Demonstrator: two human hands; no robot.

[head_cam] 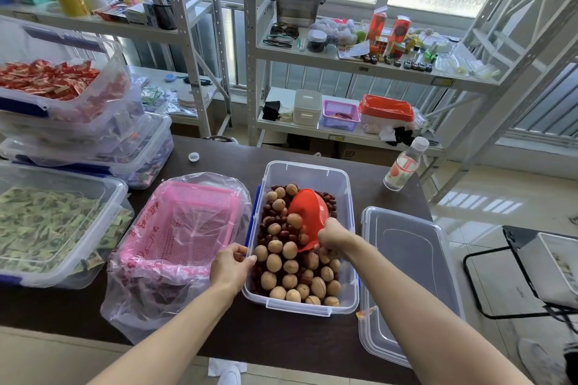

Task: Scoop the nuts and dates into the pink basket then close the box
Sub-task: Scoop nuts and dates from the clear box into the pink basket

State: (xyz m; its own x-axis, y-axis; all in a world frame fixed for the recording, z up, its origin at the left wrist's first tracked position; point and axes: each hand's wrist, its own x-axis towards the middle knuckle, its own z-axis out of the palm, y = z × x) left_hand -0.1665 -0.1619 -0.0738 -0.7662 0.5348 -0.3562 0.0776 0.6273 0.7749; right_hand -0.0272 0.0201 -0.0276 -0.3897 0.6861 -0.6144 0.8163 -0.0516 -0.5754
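A clear plastic box [308, 170] stands open at the middle of the dark table, filled with walnuts [291, 266] and dark red dates [269, 222]. My right hand [333, 236] is closed around the handle of a red scoop [308, 216], whose bowl rests on the nuts. My left hand [231, 266] grips the box's left rim near the front. Left of the box sits the pink basket [187, 222], lined with a clear plastic bag and holding nothing visible. The box's clear lid [406, 259] lies flat to the right.
Clear bins of green packets [47, 222] and red packets [47, 78] crowd the table's left side. A plastic bottle [405, 166] stands at the far right corner, a white cap [194, 156] near the back. Metal shelves stand behind; a black chair [531, 272] is to the right.
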